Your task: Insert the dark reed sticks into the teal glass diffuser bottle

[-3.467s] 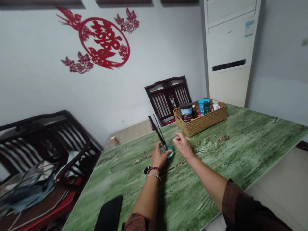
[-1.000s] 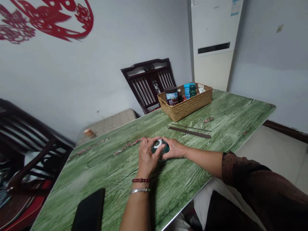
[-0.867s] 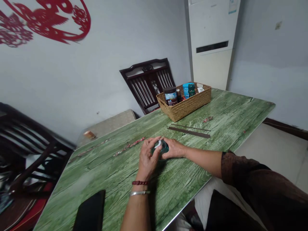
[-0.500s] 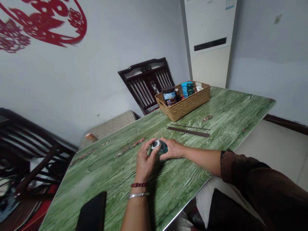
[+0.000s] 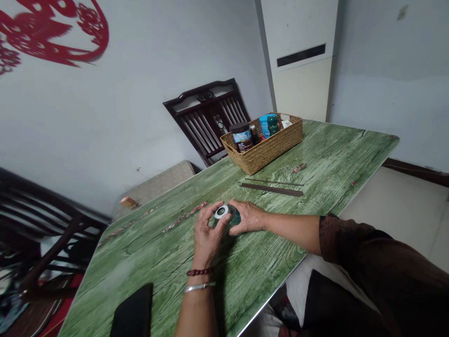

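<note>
A green wood-grain table (image 5: 336, 159) fills the view, with a woven basket (image 5: 261, 157) of jars at its far end and two dark sticks (image 5: 271, 189) lying flat, clear of the hands. The left hand (image 5: 206, 238) and right hand (image 5: 249, 216) press in from either side, fingers curled, around a small round teal glass jar (image 5: 231, 217) with a white ring (image 5: 220, 212) on top — a two-sided hold, seemingly to steady the smooth glass near the table's middle.

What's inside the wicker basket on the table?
A dark lidded jar, a blue container, a green bottle and a white box show above the rim; the basket hides their lower parts.
</note>
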The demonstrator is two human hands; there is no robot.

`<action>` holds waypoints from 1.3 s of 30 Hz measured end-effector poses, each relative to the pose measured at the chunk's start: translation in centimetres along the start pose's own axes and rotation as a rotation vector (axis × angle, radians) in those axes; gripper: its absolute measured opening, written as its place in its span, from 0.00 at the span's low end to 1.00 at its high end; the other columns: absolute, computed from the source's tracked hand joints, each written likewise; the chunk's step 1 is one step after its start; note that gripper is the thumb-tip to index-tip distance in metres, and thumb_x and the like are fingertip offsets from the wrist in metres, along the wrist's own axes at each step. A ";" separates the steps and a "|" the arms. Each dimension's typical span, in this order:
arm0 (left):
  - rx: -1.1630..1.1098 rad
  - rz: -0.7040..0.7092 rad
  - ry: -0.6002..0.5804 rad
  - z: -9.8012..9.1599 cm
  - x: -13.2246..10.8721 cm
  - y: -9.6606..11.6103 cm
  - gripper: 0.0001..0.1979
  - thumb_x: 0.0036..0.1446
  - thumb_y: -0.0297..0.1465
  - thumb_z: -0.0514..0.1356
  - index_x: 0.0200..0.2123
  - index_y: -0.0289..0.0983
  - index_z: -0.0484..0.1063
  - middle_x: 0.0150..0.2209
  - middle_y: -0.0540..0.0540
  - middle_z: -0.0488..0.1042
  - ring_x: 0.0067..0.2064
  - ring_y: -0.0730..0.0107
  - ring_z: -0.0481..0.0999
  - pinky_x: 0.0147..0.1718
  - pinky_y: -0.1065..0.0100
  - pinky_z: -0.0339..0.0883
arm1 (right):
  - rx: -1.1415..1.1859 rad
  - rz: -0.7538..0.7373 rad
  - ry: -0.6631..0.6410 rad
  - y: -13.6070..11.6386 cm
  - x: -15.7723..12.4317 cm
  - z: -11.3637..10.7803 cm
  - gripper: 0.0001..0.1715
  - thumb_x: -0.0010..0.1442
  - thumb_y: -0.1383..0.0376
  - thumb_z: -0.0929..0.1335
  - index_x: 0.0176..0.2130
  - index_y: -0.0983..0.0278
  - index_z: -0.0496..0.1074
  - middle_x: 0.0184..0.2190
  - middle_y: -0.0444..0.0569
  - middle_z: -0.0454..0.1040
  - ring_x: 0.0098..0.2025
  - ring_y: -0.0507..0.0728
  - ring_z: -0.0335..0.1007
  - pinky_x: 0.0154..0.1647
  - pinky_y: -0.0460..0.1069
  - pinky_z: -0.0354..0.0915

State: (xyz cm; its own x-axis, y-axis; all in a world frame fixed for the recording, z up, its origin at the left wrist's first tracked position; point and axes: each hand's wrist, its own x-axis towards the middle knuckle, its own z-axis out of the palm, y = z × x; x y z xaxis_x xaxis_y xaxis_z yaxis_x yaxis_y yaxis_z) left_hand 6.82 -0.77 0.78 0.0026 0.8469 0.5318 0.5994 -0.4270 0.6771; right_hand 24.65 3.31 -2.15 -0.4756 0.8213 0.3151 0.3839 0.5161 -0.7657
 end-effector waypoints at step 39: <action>-0.233 -0.090 -0.290 -2.1 -0.6 0.0 0.27 0.62 0.50 0.63 0.58 0.41 0.75 0.59 0.39 0.77 0.61 0.48 0.76 0.61 0.50 0.68 | 0.017 -0.008 -0.072 0.0 0.0 -0.2 0.43 0.45 0.56 0.83 0.55 0.61 0.70 0.46 0.49 0.79 0.50 0.64 0.78 0.49 0.53 0.69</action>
State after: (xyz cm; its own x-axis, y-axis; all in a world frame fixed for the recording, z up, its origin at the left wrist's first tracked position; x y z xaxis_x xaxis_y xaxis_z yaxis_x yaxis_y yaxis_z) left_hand 5.13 -1.95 1.55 0.2048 0.9245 0.3214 0.4094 -0.3792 0.8299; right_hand 24.78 3.38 -2.08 -0.5346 0.7970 0.2811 0.3662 0.5182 -0.7729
